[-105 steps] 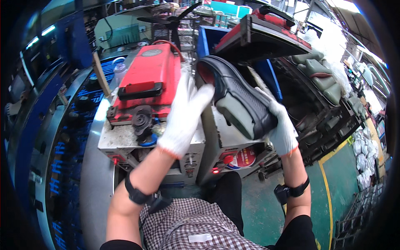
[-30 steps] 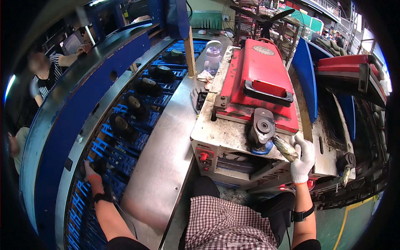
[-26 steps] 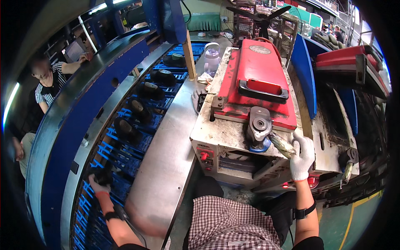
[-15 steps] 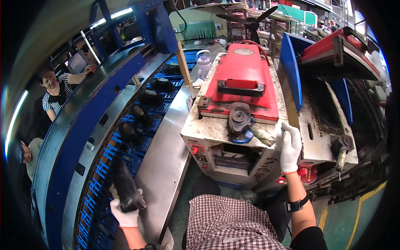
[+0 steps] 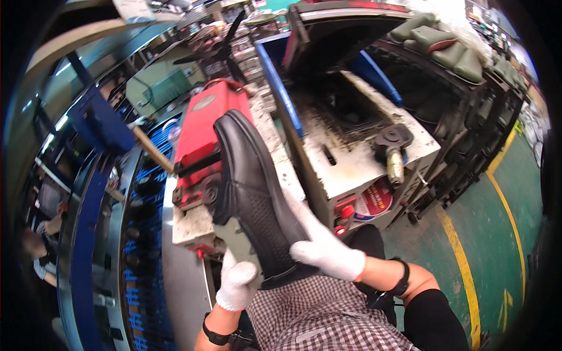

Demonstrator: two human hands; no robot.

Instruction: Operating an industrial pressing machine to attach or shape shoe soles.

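Note:
A black slip-on shoe (image 5: 249,175) with a perforated side is held up in front of me, toe pointing away. A grey-green shoe last (image 5: 239,237) shows in its opening. White knit gloves cover both hands. My left hand (image 5: 237,284) is closed on the last at the shoe's opening, its thumb bent. Along the sole side, my right hand (image 5: 325,245) grips the shoe, thumb toward the heel and fingers partly hidden behind it. Behind the shoe, the red-topped machine (image 5: 202,120) is partly covered.
To the right stands a second machine (image 5: 328,167) with a raised lid (image 5: 345,23) and a knobbed handle (image 5: 394,164). A rack (image 5: 462,128) with green shoe lasts (image 5: 433,41) stands beyond. At left runs a blue-pegged conveyor (image 5: 137,257), with a person (image 5: 44,251) behind it.
My left hand has lifted the black shoe from beside the conveyor to in front of me. My right hand has left the machine's edge and grips the shoe too. The view has turned right.

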